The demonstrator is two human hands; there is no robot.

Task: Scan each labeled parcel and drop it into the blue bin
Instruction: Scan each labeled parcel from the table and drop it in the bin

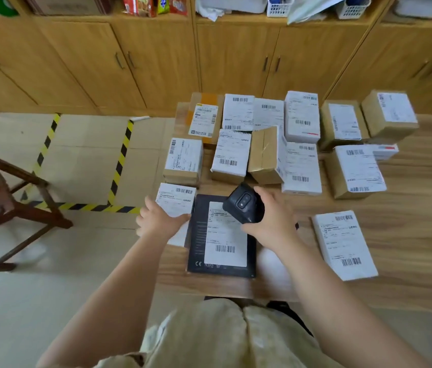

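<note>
A black flat box (196, 235) with a white paper label lies on the wooden table (408, 235). Beyond it, brown cardboard parcels (265, 155) with barcode labels crowd together in rows. To its right lies a flat white packet (345, 245). Just left of the box, at the table's edge, the left grip (160, 219) clasps a small white parcel (175, 199). Over the box's far end, the right grip (270, 216) wraps around a rounded black scanner (244, 204).
</note>
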